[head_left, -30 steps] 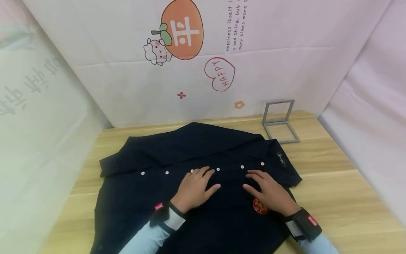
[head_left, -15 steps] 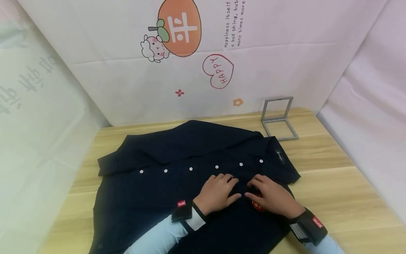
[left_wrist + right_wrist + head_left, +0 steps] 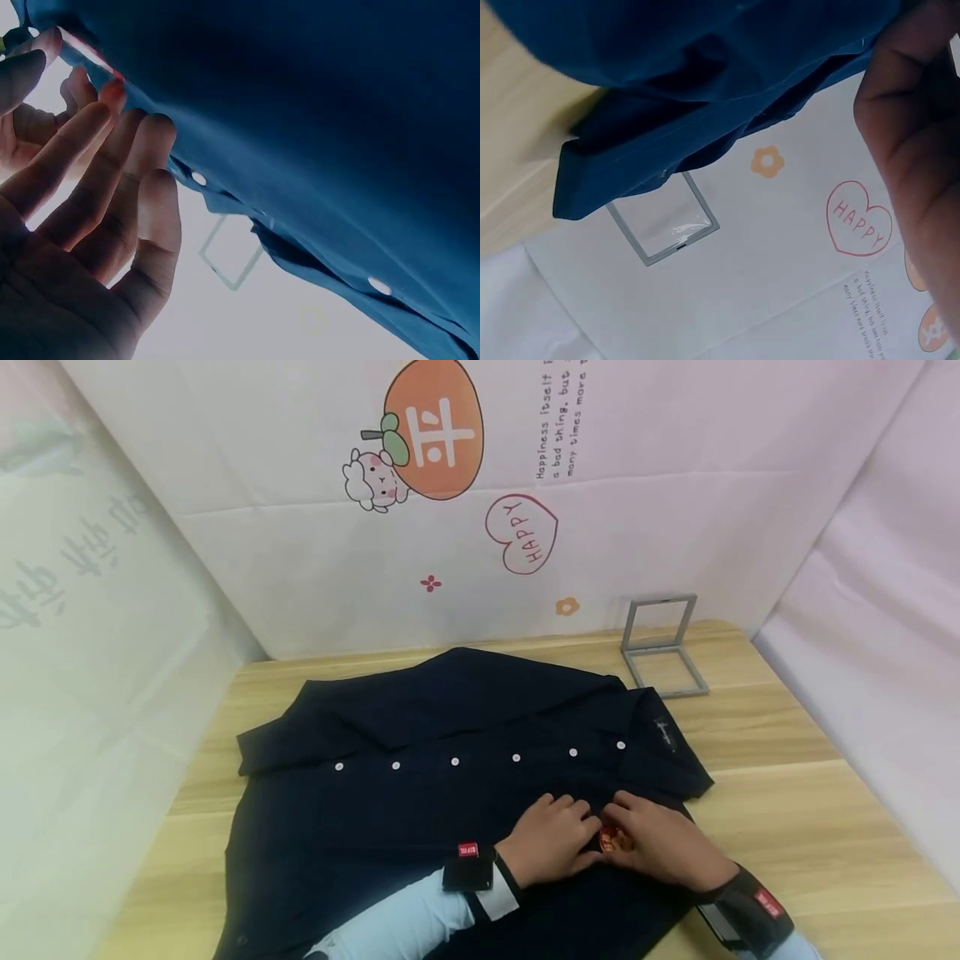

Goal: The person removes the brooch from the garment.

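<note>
A dark navy button-up shirt [image 3: 360, 827] lies spread on the table, its row of white buttons facing up and its collar [image 3: 666, 735] to the right. On its front sits a round red badge with a gold design [image 3: 615, 840]. My right hand [image 3: 667, 843] grips the badge, fingers curled at its upper edge and thumb below. From the left, my left hand [image 3: 551, 842] pinches the badge's near side, its fingertips meeting those of the right hand. In the left wrist view the badge [image 3: 90, 52] appears edge-on beside the left fingers. Hands partly hide it.
A grey folding frame [image 3: 663, 670] with a clear pane stands open behind the collar. The wooden table [image 3: 810, 827] shows around the shirt. White printed cloth [image 3: 300, 568] hangs behind and at both sides.
My left hand has moved right and down from the button row to the badge. The right hand has lowered slightly and its fingers have closed in around the badge.
</note>
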`<action>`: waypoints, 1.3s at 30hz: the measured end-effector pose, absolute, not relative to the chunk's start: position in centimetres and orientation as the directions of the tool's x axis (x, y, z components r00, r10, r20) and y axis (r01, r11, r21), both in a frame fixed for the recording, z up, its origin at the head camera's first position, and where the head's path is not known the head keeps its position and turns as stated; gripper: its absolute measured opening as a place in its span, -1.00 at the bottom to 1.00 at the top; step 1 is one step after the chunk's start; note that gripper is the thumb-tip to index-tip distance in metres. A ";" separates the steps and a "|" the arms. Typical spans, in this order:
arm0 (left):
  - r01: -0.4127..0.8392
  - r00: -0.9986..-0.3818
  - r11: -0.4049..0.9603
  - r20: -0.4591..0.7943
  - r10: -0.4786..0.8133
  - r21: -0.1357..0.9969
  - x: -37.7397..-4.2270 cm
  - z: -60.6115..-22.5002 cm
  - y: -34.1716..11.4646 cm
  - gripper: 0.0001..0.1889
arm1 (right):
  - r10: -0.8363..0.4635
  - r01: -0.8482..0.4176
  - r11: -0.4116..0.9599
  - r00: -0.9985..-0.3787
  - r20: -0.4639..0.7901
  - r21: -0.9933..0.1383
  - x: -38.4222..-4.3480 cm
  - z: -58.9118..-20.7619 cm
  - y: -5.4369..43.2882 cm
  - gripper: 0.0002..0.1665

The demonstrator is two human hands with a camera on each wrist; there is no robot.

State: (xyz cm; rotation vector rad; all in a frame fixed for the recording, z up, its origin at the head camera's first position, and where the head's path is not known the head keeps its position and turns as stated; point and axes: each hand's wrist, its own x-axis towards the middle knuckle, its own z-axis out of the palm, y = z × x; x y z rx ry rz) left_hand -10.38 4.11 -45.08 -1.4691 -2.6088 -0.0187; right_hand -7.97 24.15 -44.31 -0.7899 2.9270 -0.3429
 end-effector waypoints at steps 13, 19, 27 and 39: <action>0.858 -0.503 0.510 0.097 0.859 -0.061 -10.1 -45.8 5.5 -0.70 | -0.523 -0.514 0.841 -0.852 -0.013 -0.168 -8.0 -44.9 24.6 -0.46; 0.861 -0.488 0.498 0.110 0.866 -0.099 -10.0 -45.9 5.9 -0.69 | -0.562 -0.551 0.813 -0.827 -0.006 -0.186 -8.0 -44.7 24.9 -0.49; 0.848 -0.499 0.512 0.122 0.858 -0.137 -10.1 -46.1 6.3 -0.79 | -0.560 -0.537 0.799 -0.828 -0.011 -0.270 -8.3 -45.2 25.4 -0.48; 0.859 -0.496 0.507 0.123 0.859 -0.078 -10.1 -46.1 6.5 -0.80 | -0.577 -0.513 0.767 -0.815 -0.063 -0.385 -8.6 -45.0 25.6 -0.49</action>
